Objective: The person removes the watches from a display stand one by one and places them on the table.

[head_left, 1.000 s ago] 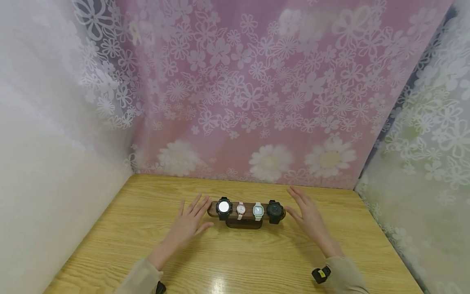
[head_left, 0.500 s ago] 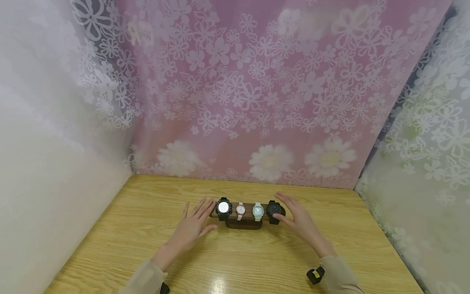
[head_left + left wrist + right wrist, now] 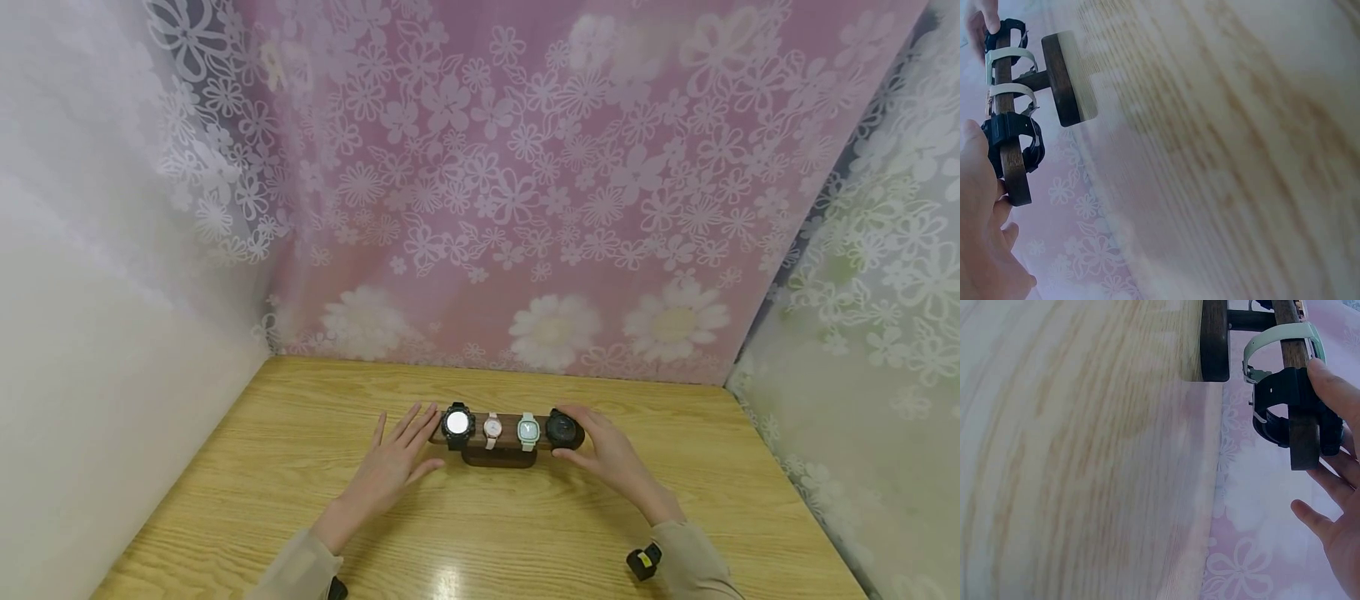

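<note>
The fingers and thumb of your right hand [image 3: 611, 450] pinched the right-end black watch [image 3: 562, 429], thumb on the side nearest you. Your left hand [image 3: 386, 471] lay flat, fingers straight and spread, tips at the opposite end of the watch stand [image 3: 510, 427]. The stand stood towards the far edge of the bench [image 3: 450, 517], roughly midway between its left and right edges. Good handling probably called for even pinch pressure, a steadying left hand, and clearance from the mint watch [image 3: 528, 429].
</note>
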